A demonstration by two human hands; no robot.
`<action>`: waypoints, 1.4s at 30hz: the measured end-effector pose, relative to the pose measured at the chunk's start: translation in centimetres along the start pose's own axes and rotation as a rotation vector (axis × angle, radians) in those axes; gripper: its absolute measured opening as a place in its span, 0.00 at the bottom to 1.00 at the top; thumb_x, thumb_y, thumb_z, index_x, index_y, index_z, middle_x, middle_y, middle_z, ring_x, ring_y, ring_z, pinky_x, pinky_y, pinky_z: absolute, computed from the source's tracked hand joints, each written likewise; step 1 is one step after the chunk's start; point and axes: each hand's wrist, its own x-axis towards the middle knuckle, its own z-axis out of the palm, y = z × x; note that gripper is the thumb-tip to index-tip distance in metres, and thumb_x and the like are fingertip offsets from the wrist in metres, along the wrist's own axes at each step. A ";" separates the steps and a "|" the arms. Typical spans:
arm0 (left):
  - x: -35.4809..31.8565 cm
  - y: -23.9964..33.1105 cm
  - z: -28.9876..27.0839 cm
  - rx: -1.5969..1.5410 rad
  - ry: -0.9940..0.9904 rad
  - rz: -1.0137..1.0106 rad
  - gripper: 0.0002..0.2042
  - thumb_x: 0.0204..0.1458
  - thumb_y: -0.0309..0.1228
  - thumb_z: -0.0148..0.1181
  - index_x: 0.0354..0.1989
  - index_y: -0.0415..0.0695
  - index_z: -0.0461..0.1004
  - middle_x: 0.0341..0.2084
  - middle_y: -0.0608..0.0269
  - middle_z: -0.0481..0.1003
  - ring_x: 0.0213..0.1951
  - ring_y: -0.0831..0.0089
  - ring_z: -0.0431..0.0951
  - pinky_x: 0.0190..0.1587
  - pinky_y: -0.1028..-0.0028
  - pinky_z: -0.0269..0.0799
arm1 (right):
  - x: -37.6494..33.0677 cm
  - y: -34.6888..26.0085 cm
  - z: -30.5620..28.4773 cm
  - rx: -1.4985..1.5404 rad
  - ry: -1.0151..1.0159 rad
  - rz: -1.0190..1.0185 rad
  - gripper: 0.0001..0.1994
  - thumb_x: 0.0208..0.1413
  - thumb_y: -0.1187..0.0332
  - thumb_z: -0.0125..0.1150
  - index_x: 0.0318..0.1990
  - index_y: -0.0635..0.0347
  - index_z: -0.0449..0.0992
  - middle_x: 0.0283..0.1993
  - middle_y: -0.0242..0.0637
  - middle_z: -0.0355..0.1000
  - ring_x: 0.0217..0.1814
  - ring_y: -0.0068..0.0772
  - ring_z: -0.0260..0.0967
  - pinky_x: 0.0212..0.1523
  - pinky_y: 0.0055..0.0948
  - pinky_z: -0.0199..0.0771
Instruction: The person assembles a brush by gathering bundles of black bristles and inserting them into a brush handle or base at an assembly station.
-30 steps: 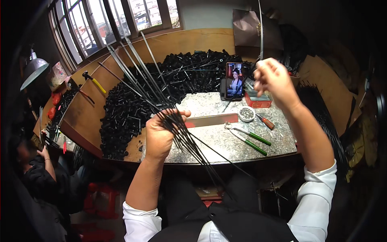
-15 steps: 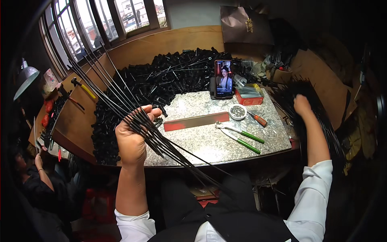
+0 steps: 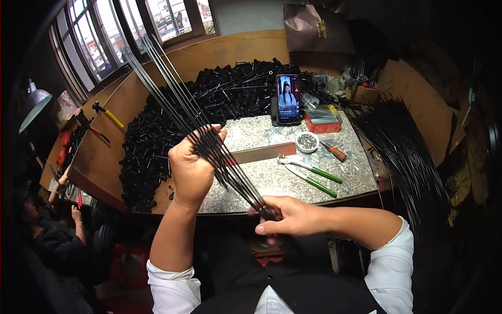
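Observation:
A bundle of long thin black rods (image 3: 236, 180) slants across the front of the bench, its upper ends blurred toward the window. My left hand (image 3: 189, 166) is closed around the middle of the bundle. Lower down, my right hand (image 3: 293, 214) grips the same rods near their bottom ends, thumb on the near side; its fingertips are partly hidden and smeared. Behind the left hand lies a flat metal bar (image 3: 266, 153) with a reddish end. Green-handled pincers (image 3: 314, 178) rest on the speckled stone top to the right.
Black tubular parts (image 3: 157, 136) are heaped along the back and left. A phone (image 3: 288, 99) stands beside a red box (image 3: 323, 121), a white bowl of small metal pieces (image 3: 307, 142) and a screwdriver (image 3: 334, 151). More black rods (image 3: 402, 146) lie right. Another person's hand (image 3: 77, 214) shows far left.
My right hand has left the rod pile at the right and come to the bundle's lower end. My left hand has shifted right and slightly up, and the rods stand steeper and closer together.

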 end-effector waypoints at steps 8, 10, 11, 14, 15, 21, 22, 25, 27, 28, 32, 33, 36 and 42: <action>2.5 -1.5 -2.3 -0.212 -0.303 -0.295 0.09 0.46 0.20 0.63 0.37 0.32 0.77 0.29 0.56 0.80 0.33 0.71 0.80 0.39 0.74 0.77 | -2.2 -1.3 0.7 0.178 0.107 0.135 0.13 0.64 0.65 0.49 0.49 0.64 0.64 0.27 0.30 0.65 0.23 0.19 0.66 0.25 0.21 0.69; 4.6 -2.3 -1.2 -0.205 -0.386 -0.222 0.10 0.45 0.20 0.64 0.37 0.33 0.77 0.29 0.57 0.80 0.33 0.72 0.80 0.39 0.74 0.77 | -1.9 -0.7 0.4 0.189 0.137 0.103 0.12 0.65 0.64 0.46 0.48 0.63 0.65 0.26 0.30 0.64 0.23 0.19 0.66 0.26 0.22 0.69; 5.4 -2.8 -1.1 -0.298 -0.370 -0.216 0.09 0.46 0.23 0.66 0.36 0.34 0.78 0.28 0.61 0.79 0.33 0.77 0.79 0.39 0.77 0.76 | -1.2 -0.2 0.6 0.140 0.200 0.066 0.11 0.65 0.64 0.45 0.46 0.63 0.65 0.27 0.30 0.65 0.24 0.19 0.66 0.26 0.21 0.70; 6.2 -3.1 -0.5 -0.305 -0.247 -0.048 0.08 0.49 0.20 0.62 0.38 0.35 0.78 0.32 0.59 0.80 0.36 0.75 0.79 0.42 0.77 0.76 | 0.0 1.3 1.0 0.031 0.312 0.003 0.11 0.65 0.64 0.45 0.39 0.63 0.67 0.27 0.31 0.67 0.26 0.20 0.68 0.29 0.21 0.70; 6.0 -4.3 -0.3 -0.322 -0.253 0.003 0.09 0.50 0.19 0.61 0.41 0.36 0.78 0.35 0.58 0.80 0.37 0.74 0.79 0.44 0.76 0.76 | 0.4 2.5 1.0 -0.083 0.358 -0.054 0.11 0.65 0.64 0.45 0.38 0.63 0.68 0.26 0.32 0.69 0.27 0.22 0.69 0.31 0.23 0.70; -1.8 -7.1 1.0 -0.137 -0.491 0.034 0.13 0.47 0.18 0.61 0.43 0.39 0.78 0.38 0.55 0.79 0.42 0.70 0.80 0.45 0.74 0.75 | 2.7 14.3 2.0 -0.341 0.434 -0.206 0.11 0.62 0.66 0.49 0.33 0.66 0.68 0.25 0.45 0.72 0.29 0.46 0.72 0.32 0.36 0.70; -3.6 -7.2 0.8 -0.113 -0.518 0.027 0.15 0.47 0.15 0.59 0.44 0.40 0.77 0.41 0.56 0.78 0.46 0.67 0.78 0.49 0.71 0.73 | 3.2 16.1 2.3 -0.358 0.418 -0.213 0.10 0.61 0.66 0.50 0.33 0.66 0.68 0.26 0.47 0.72 0.30 0.48 0.72 0.32 0.38 0.70; -6.6 -8.0 -0.6 0.048 -0.778 0.142 0.28 0.41 0.11 0.55 0.55 0.43 0.69 0.54 0.55 0.70 0.60 0.56 0.65 0.63 0.62 0.58 | 4.5 21.6 2.6 -0.421 0.413 -0.262 0.10 0.61 0.66 0.51 0.34 0.67 0.69 0.28 0.49 0.72 0.33 0.53 0.71 0.33 0.40 0.70; -7.6 -7.2 -0.7 0.152 -0.890 0.197 0.32 0.40 0.14 0.58 0.59 0.46 0.65 0.60 0.55 0.63 0.65 0.52 0.56 0.66 0.59 0.51 | 5.2 24.0 2.2 -0.452 0.424 -0.263 0.11 0.61 0.66 0.51 0.33 0.67 0.69 0.29 0.50 0.72 0.34 0.55 0.71 0.34 0.42 0.70; -8.0 -7.8 -1.1 0.260 -0.993 0.223 0.35 0.40 0.21 0.64 0.62 0.48 0.60 0.65 0.54 0.56 0.68 0.50 0.47 0.67 0.57 0.45 | 5.8 24.6 2.1 -0.474 0.412 -0.207 0.11 0.61 0.65 0.51 0.35 0.67 0.70 0.31 0.51 0.72 0.36 0.56 0.71 0.36 0.43 0.70; -9.0 -8.5 -1.1 0.478 -1.051 0.291 0.41 0.41 0.44 0.68 0.65 0.48 0.56 0.67 0.47 0.47 0.68 0.45 0.44 0.66 0.53 0.43 | 7.0 26.2 1.6 -0.516 0.398 0.009 0.13 0.61 0.65 0.49 0.46 0.64 0.71 0.42 0.56 0.72 0.47 0.58 0.68 0.46 0.45 0.69; -9.1 -8.3 -0.6 0.507 -1.012 0.306 0.42 0.41 0.49 0.67 0.65 0.48 0.56 0.67 0.46 0.47 0.68 0.45 0.43 0.66 0.52 0.43 | 7.6 27.4 1.2 -0.517 0.396 0.015 0.13 0.61 0.65 0.49 0.46 0.64 0.71 0.42 0.56 0.72 0.47 0.58 0.68 0.46 0.45 0.69; -11.1 -10.1 1.6 0.544 -0.964 0.243 0.42 0.42 0.55 0.63 0.63 0.44 0.57 0.65 0.45 0.50 0.67 0.46 0.47 0.66 0.53 0.45 | 9.2 28.2 0.2 -0.583 0.277 0.260 0.19 0.60 0.66 0.47 0.57 0.62 0.65 0.58 0.59 0.62 0.61 0.58 0.59 0.60 0.44 0.60; -13.0 -11.4 2.6 0.644 -0.851 0.497 0.33 0.42 0.38 0.61 0.61 0.45 0.62 0.62 0.51 0.60 0.65 0.56 0.57 0.64 0.57 0.54 | 7.1 24.9 -0.2 -0.610 0.309 0.261 0.22 0.59 0.63 0.52 0.58 0.66 0.63 0.59 0.60 0.60 0.63 0.60 0.55 0.63 0.44 0.54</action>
